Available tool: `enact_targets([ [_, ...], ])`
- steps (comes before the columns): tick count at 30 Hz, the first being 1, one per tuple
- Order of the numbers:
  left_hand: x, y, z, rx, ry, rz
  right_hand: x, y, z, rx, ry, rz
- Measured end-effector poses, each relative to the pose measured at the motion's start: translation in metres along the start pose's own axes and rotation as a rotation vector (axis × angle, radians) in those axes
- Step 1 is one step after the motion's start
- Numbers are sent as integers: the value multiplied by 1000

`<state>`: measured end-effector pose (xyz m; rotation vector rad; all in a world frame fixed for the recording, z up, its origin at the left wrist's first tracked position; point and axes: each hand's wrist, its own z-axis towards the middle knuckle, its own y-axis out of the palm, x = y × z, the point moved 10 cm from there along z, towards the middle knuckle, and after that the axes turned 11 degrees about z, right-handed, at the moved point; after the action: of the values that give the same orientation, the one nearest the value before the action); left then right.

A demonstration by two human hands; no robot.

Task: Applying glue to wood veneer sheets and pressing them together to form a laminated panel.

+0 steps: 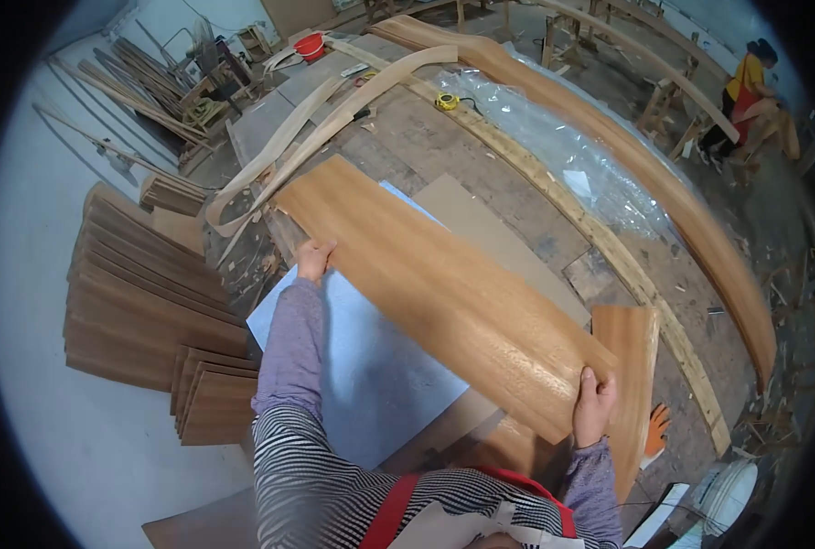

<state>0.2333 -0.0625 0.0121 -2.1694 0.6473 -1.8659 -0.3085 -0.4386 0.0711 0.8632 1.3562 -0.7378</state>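
A long, brown wooden board with a glossy patch near its right end lies slantwise between my hands. My left hand is closed on its near edge toward the left end. My right hand grips the right end, thumb on the top face; the fingers beneath are hidden. Below the board show a pale blue sheet and a tan flat sheet. Beside my right hand, another brown wooden board lies on the worktable, with an orange glove next to it.
Across the worktable run a pale wooden strip, clear plastic film and a long wooden moulding. A yellow tape measure lies there. Brown panels stand at left. Far right is another person.
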Motion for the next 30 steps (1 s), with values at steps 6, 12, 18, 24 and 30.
enact_targets([
  [6, -13, 46, 34, -16, -34, 40, 11, 6, 30, 19, 56, 95],
  [12, -35, 53, 60, -1, -39, 215, 24, 5, 27, 41, 80, 133],
  [18, -36, 65, 54, -43, -88, 284, 40, -5, 15, 69, 121, 92],
  [24, -24, 77, 42, -67, -18, 187, 46, -14, 7, 81, 148, 95],
  [30, -37, 74, 51, -69, -57, 339, 59, -21, 11, 122, 196, 175],
])
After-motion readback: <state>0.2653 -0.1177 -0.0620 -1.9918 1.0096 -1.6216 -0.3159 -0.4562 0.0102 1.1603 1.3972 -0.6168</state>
